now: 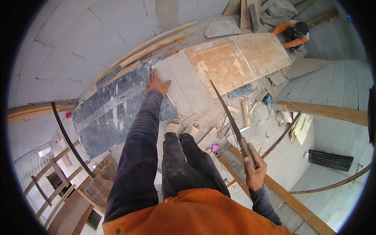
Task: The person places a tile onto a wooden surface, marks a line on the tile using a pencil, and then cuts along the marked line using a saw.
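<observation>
My right hand (255, 172) is wrapped around the handle of a handsaw (229, 115). Its long, narrow blade points up and away, held in the air over the floor to the right of my feet. With fingers spread, my left hand (157, 83) lies on the left edge of a grey-beige board (186, 84), beside a dark, paint-smeared panel (103, 107). Past the grey board, a worn orange-brown plywood sheet (239, 55) stretches toward the far right. At that far end a co-worker (295, 35) in orange crouches with hands near its edge.
Timber strips (152, 49) lie along the block wall. Right of my feet are wood offcuts (245, 113), a blue power tool (267, 99) and a pink tape measure (215, 147). Long beams (291, 201) run at lower right. A wooden frame (55, 176) stands at lower left.
</observation>
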